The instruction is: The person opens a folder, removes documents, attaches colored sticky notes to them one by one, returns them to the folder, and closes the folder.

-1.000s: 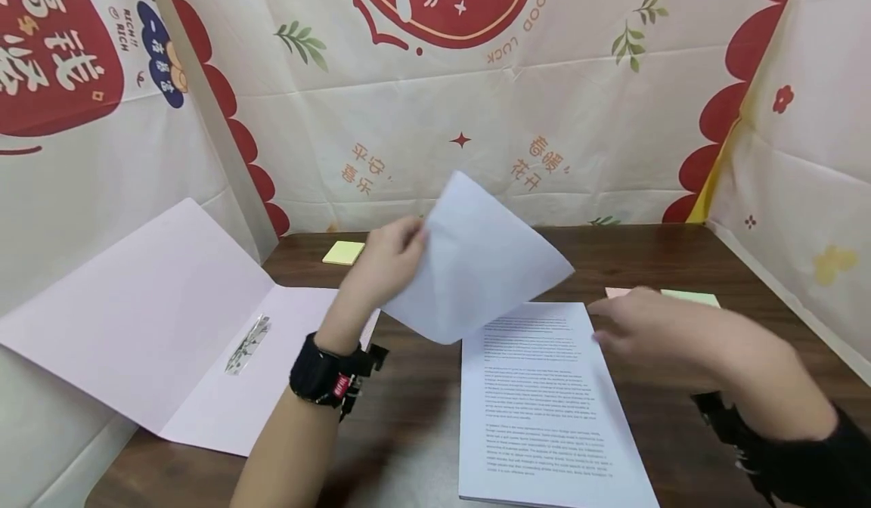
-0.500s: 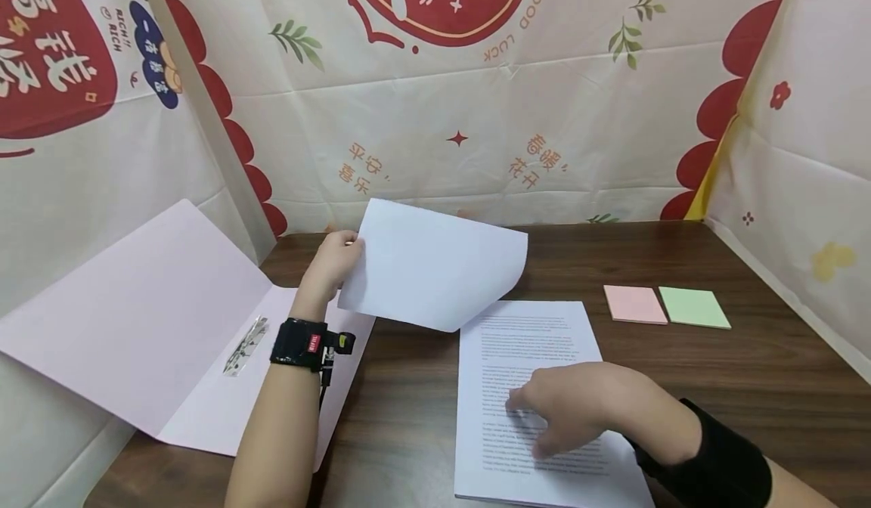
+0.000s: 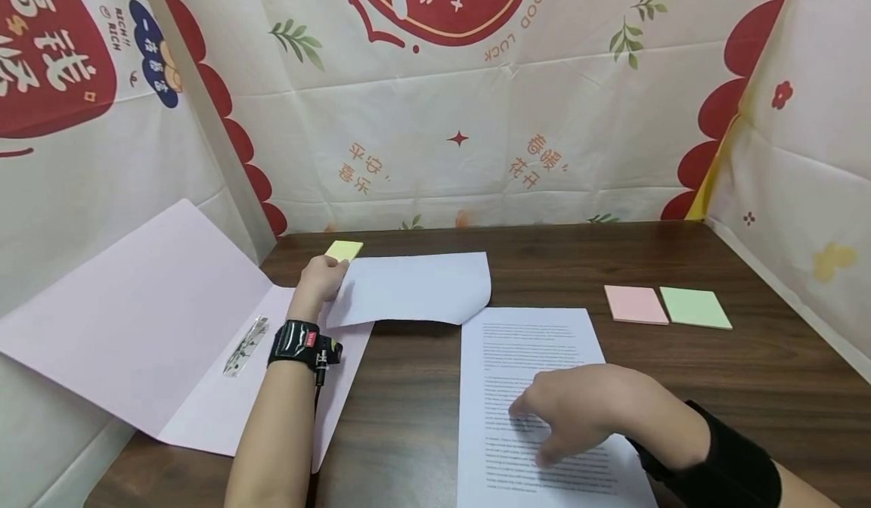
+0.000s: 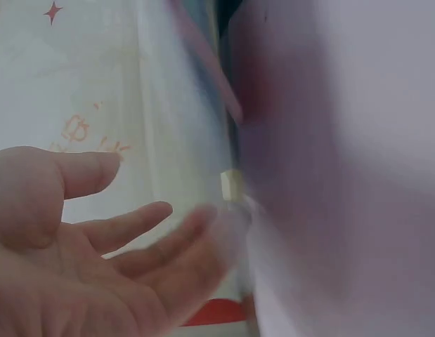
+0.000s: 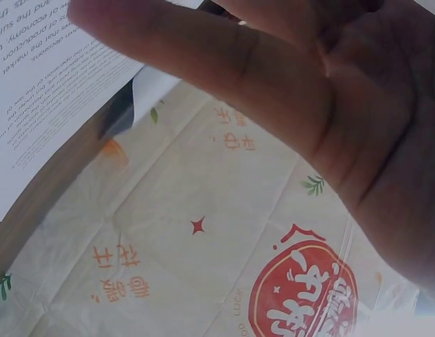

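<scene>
From the head camera we see the left hand (image 3: 320, 280) reaching forward over the inner edge of the open pink folder (image 3: 150, 319), its fingers curled round the left edge of a single blank sheet (image 3: 415, 289), which it holds low over the dark wooden table (image 3: 680, 357); the sheet's far right corner curls upward, and its near edge hangs just beyond the top of the printed stack (image 3: 537, 402). A yellow pad of notes (image 3: 344, 250) lies just past the left hand's knuckles, close to the back wall. The right hand (image 3: 578, 410) rests on the middle of the printed stack with the wrist bent and the fingers spread, their tips pressing the top page and curled round nothing. The stack's left edge runs straight toward us, with a bare strip of table between it and the folder; to its right the pink pad (image 3: 635, 305) and green pad (image 3: 695, 308) lie side by side, apart from the stack, with bare wood beyond them up to the cloth wall. At the left wrist we look along an open palm with fingers (image 4: 133, 232) loosely extended; the sheet itself is a blur there, so we cannot tell the grip from this view. At the right wrist we see the palm and a straight finger (image 5: 189, 56) laid out above the printed page (image 5: 41, 84), nothing enclosed.
</scene>
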Available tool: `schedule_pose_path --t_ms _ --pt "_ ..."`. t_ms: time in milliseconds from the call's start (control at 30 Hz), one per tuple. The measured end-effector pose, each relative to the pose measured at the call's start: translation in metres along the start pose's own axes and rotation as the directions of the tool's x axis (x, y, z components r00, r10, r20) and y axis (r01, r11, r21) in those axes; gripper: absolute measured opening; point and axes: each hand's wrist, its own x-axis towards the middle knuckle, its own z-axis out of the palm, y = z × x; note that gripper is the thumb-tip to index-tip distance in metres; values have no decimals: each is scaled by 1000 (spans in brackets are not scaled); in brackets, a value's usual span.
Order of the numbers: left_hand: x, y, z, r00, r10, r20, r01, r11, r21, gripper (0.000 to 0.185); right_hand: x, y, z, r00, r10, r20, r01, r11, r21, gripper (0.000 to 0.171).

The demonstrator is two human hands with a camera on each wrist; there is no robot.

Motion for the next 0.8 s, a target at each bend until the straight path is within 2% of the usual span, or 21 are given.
schedule_pose_path --t_ms 167,267,400,533,600,667,800 --pt "-7 7 -9 995 49 -87 -39 993 112 61 -1 1 -1 1000 -3 -9 3 1000 2 56" --pt "-5 9 -10 993 54 -102 -38 987 158 58 -3 1 -2 1000 -18 -19 18 1000 16 54" --pt "12 5 -9 991 68 -117 -37 968 250 53 -6 2 -6 998 -36 -49 38 999 39 53" --pt "37 0 -3 982 66 -176 -11 955 297 45 -11 4 -11 991 -64 -121 70 997 44 51" --pt "49 -3 0 978 56 -203 11 949 316 41 -14 5 -14 979 -95 -181 101 995 24 48" --pt "60 -6 2 973 39 -226 39 942 332 41 -16 6 -17 957 -134 -259 133 991 -20 43" --pt "80 -10 5 964 9 -264 89 929 358 53 -15 10 -23 891 -190 -412 160 981 -106 33"
